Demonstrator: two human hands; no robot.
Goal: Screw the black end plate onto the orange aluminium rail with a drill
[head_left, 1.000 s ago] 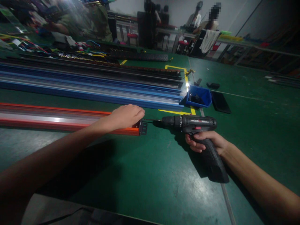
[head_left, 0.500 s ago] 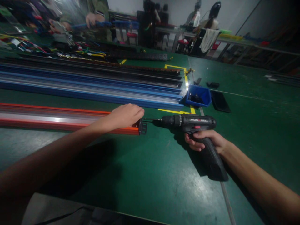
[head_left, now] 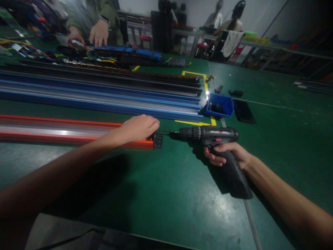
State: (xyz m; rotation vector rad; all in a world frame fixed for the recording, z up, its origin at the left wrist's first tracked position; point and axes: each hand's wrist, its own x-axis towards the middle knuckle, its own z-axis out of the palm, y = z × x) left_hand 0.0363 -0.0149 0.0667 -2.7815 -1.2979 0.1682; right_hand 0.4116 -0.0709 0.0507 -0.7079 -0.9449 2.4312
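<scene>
A long orange metal profile (head_left: 85, 141) lies across the left of the green table, with a black slotted end cap (head_left: 158, 141) at its right end. My left hand (head_left: 142, 125) is closed over that end, its fingertips curled at the cap; part of the cap is hidden beneath it. My right hand (head_left: 229, 154) grips the handle of a black cordless drill (head_left: 218, 134), the index finger by the trigger. The drill lies level, pointing left, and its long thin bit (head_left: 166, 132) reaches the end cap. Whether the tip sits in a screw is hidden.
Blue profiles (head_left: 117, 102) and black profiles (head_left: 156, 78) lie beyond the orange one. A blue bin (head_left: 220, 106) with dark parts stands at their right end, beside a flat black object (head_left: 244, 111). Across the table, another person's hands (head_left: 100, 33) are over wiring and a blue strip (head_left: 125, 51).
The other person's hands have come down to the table with the blue strip, which now lies farther right. My hands and the drill are almost unmoved.
</scene>
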